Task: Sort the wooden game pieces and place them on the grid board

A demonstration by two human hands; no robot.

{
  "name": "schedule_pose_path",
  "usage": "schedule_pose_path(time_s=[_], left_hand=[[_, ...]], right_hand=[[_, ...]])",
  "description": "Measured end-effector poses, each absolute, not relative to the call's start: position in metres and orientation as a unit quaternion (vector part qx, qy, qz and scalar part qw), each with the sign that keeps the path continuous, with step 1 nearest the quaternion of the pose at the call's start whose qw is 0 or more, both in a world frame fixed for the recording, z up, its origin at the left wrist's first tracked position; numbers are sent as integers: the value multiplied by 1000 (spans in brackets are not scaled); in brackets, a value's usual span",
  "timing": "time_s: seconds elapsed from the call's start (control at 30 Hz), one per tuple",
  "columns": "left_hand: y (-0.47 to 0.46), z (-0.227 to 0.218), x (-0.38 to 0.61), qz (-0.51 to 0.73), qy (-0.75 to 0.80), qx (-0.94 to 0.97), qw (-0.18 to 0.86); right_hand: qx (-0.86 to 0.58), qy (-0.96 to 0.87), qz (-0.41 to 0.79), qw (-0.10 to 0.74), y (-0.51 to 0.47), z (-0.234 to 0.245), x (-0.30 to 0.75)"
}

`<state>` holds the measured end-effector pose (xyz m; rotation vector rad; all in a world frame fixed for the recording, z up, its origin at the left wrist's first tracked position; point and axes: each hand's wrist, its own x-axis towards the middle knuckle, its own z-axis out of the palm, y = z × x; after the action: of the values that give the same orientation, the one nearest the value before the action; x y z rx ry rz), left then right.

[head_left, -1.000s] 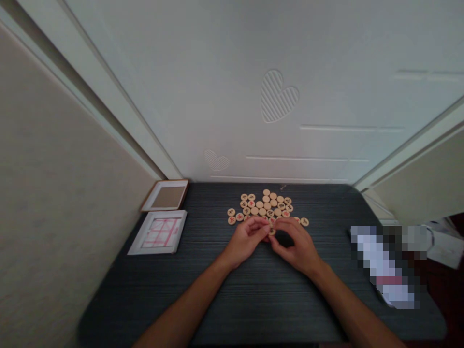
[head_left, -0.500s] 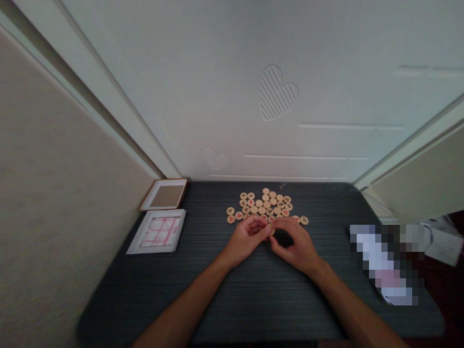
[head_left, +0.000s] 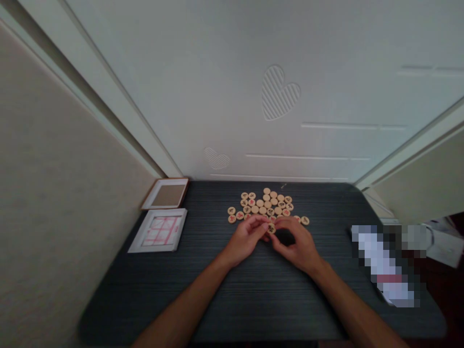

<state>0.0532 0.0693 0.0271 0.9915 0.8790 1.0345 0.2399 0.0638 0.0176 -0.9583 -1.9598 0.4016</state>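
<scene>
Between my two hands is a round wooden Chinese chess piece (head_left: pixel 271 228), its dark character facing me. My left hand (head_left: pixel 247 239) grips it from the left, thumb against its edge. From the right, my right hand (head_left: pixel 297 245) pinches the same piece with thumb and fingers. Just beyond my fingers, several more chess pieces (head_left: pixel 267 205) lie flat on the dark table (head_left: pixel 232 299). Some show red or black characters, others plain backs. My hands hide part of the nearest row.
At the left stand an open box half (head_left: pixel 147 192) with a brown bottom and a white tray (head_left: pixel 134 247) holding a red-lined sheet. A pixelated object (head_left: pixel 386 266) lies at the right. A white panel (head_left: pixel 217 96) with raised hearts rises behind the table.
The piece in my fingers has turned so its dark character now shows toward me. My thumbs have shifted slightly on it. The other pieces have stayed in place.
</scene>
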Motion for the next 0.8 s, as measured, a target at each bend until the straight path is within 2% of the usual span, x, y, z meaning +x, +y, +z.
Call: schedule_pose_path(time_s=[0.8], left_hand=[[68,27,52,465,374,439,672]], right_hand=[[-415,-770,171,454,62,27,240]])
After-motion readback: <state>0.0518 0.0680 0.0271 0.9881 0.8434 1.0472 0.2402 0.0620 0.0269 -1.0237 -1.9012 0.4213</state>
